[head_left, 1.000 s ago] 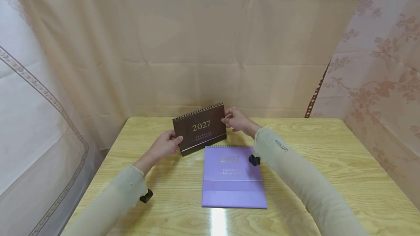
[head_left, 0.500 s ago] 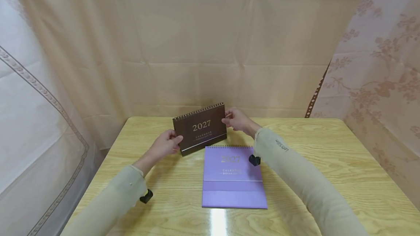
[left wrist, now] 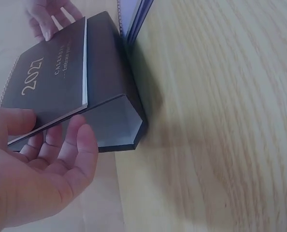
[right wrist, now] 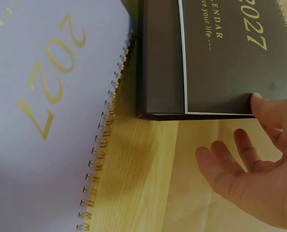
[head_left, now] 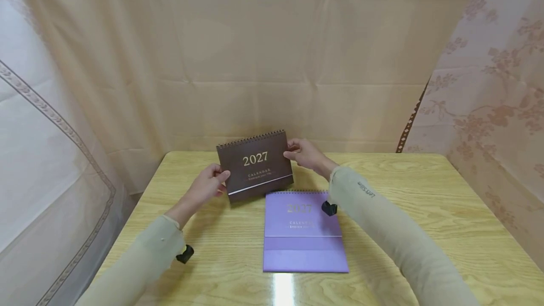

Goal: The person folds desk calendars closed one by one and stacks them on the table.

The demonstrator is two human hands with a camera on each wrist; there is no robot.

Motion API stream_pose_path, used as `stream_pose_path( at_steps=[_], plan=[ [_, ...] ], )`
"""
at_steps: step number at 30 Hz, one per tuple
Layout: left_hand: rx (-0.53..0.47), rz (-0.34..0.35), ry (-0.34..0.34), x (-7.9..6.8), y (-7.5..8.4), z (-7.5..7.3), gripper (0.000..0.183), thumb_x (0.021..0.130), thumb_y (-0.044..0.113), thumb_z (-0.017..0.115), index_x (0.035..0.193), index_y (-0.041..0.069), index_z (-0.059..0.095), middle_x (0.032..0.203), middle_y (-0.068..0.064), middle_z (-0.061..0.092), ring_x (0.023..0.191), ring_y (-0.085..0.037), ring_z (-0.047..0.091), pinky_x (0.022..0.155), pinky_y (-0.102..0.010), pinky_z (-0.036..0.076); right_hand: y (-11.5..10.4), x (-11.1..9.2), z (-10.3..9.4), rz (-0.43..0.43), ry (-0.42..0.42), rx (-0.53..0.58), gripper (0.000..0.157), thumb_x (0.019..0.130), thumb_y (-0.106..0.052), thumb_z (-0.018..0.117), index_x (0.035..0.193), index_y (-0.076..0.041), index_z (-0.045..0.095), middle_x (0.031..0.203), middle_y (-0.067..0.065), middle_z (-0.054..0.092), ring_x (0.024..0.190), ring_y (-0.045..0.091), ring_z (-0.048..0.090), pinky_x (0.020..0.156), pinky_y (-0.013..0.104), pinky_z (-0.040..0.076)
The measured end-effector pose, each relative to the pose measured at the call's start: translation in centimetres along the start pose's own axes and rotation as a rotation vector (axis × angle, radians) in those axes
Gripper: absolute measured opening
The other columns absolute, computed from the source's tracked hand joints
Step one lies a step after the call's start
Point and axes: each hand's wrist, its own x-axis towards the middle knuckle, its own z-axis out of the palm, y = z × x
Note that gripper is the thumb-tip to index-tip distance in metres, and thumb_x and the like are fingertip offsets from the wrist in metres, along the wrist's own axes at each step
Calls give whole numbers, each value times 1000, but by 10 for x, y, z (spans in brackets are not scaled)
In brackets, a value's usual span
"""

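A dark brown 2027 desk calendar [head_left: 256, 170] stands tent-like near the back of the table, its spiral binding at the top. My left hand [head_left: 206, 184] grips its left edge, thumb on the front cover; the left wrist view shows the fingers [left wrist: 88, 140] behind the cover, at the open side of the stand. At the right edge, my right hand [head_left: 308, 156] holds on with thumb [right wrist: 265, 107] on the cover, the other fingers partly spread behind. Just in front lies a purple 2027 calendar [head_left: 302, 243], its spiral edge close to the brown one's base.
Both calendars are on a light wood-grain table [head_left: 403, 211]. A beige cloth [head_left: 255, 51] hangs behind its back edge. Patterned cloth [head_left: 501, 107] hangs on the right, pale cloth [head_left: 38, 145] on the left.
The brown calendar has shifted slightly left and turned, its front cover now showing more fully. My left hand moved left with it; my right hand stayed nearly in place.
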Motion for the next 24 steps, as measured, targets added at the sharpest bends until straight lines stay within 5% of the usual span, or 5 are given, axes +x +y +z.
stream_pose_path(
  at_steps=[8, 18, 24],
  plan=[
    [4, -1, 14, -1, 5, -8, 26, 109, 24, 48, 117, -1, 46, 101, -12, 51, 84, -22, 61, 81, -48, 57, -11, -2, -1, -4, -11, 18, 24, 103, -10, 60, 124, 1, 57, 134, 23, 57, 116, 34, 60, 94, 53, 51],
    [-38, -29, 32, -3, 10, -16, 27, 110, 24, 46, 122, 0, 46, 102, -12, 50, 84, -21, 57, 77, -44, 56, -18, -14, 5, -90, -8, 24, 17, 101, -6, 63, 115, 3, 60, 123, 23, 62, 101, 29, 65, 70, 29, 50],
    [-81, -43, 11, -4, 13, -17, 28, 110, 24, 45, 126, 1, 44, 107, -15, 50, 84, -21, 57, 78, -45, 58, -17, -23, 10, -48, -18, 84, 15, 103, -9, 59, 114, 0, 54, 129, 22, 56, 94, 24, 58, 73, 36, 51]
  ],
)
